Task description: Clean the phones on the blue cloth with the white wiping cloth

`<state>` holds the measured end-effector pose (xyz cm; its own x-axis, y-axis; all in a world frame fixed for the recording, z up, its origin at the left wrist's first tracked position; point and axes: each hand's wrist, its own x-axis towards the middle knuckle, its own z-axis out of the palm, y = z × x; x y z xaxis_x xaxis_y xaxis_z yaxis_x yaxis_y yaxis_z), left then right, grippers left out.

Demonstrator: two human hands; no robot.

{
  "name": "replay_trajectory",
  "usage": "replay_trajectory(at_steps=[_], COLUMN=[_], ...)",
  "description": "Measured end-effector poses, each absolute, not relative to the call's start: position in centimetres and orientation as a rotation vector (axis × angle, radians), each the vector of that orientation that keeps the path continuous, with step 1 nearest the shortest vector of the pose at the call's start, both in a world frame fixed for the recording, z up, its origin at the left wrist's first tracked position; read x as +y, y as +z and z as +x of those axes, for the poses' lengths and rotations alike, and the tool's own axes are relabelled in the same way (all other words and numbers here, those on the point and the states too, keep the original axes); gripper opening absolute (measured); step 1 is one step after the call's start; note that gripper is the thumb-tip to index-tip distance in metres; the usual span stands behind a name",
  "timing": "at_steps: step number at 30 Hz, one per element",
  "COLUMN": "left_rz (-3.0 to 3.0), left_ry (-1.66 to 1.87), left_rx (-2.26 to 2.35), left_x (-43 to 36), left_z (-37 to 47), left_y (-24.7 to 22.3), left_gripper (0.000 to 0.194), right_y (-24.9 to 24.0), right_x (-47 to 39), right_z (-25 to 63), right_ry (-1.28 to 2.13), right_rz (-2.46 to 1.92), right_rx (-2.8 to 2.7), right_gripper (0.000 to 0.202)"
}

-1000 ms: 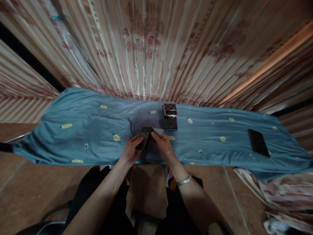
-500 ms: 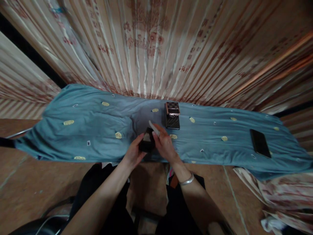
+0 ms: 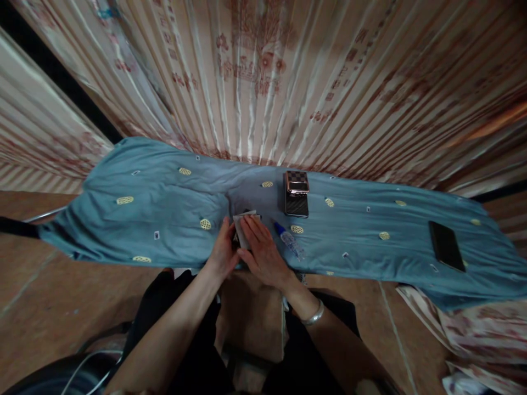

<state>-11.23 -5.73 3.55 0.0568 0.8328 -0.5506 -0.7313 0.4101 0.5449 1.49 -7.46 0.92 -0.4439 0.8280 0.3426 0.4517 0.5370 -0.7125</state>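
Observation:
My left hand (image 3: 224,249) is curled round the left side of a small dark object (image 3: 236,238), mostly hidden, so its kind cannot be made out. On top of it lies a flat pale grey piece (image 3: 242,229) that looks like cloth or paper. My right hand (image 3: 263,249) rests over this piece with its fingers stretched out and flat, the thumb near the left hand. Just right of the fingers a small clear bottle (image 3: 292,244) with a blue cap lies on its side on the teal cloth (image 3: 177,219).
Behind the bottle a folding phone (image 3: 296,192) with a checkered cover stands part-folded. At the right lies a dark flat phone-like slab (image 3: 447,246). A pleated patterned curtain (image 3: 263,99) hangs along the far edge, with a dark pole (image 3: 61,71) at the left.
My right hand has gone from fingers curled beside the dark object to lying flat over it, with the pale piece beneath. The blue-capped bottle has come into view. The view has shifted slightly.

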Motion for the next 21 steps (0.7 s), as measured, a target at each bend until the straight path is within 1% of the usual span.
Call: replay_trajectory(at_steps=[3, 7, 12, 17, 21], left_rz=[0.112, 0.061, 0.066, 0.129, 0.101], left_ry=[1.205, 1.19, 1.179, 1.205, 1.204], left_rx=[0.923, 0.848, 0.777, 0.803, 0.836], left_x=[-5.6, -5.7, -6.0, -6.0, -5.7], left_z=[-11.3, -10.9, -10.3, -10.2, -10.3], left_y=[3.5, 3.4, 3.6, 3.4, 3.1], left_gripper=[0.049, 0.046, 0.048, 0.05, 0.051], right_y=[0.7, 0.6, 0.7, 1.2, 1.6], right_x=[-7.6, -6.8, -5.8, -5.9, -6.4], right_z=[1.5, 2.3, 3.0, 2.9, 2.2], right_ry=[0.643, 0.527, 0.421, 0.308, 0.259], right_rz=[-1.047, -1.124, -1.183, -1.141, -1.024], right_rx=[-2.15, -2.182, -2.122, -2.163, -2.204], right_gripper=[0.059, 0.055, 0.052, 0.048, 0.044])
